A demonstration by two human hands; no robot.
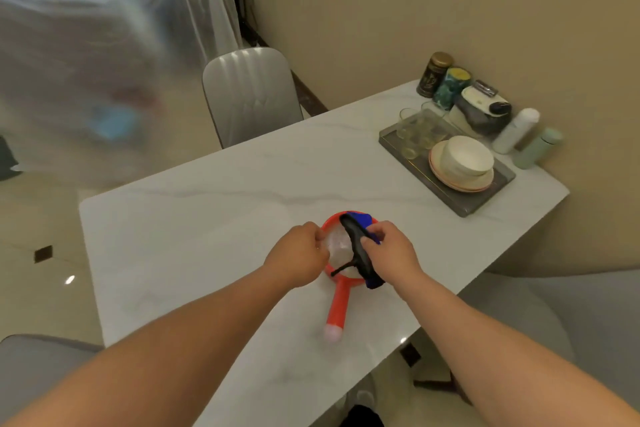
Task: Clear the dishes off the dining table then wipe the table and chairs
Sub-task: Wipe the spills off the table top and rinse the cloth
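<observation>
Hands meet over the red plastic scoop-shaped basin (341,255) with its long handle, near the front edge of the white marble table (207,218). Left hand (298,255) curls onto the basin's rim, pinching it; right hand (388,251) grips a dark blue-and-black cloth (360,246) draped across it. Cloth looks soft, limp and likely wet, so best bunched in the fist. Stacked cream bowls and plates (464,163) wait on the grey tray (464,204) at the far right corner, fragile.
</observation>
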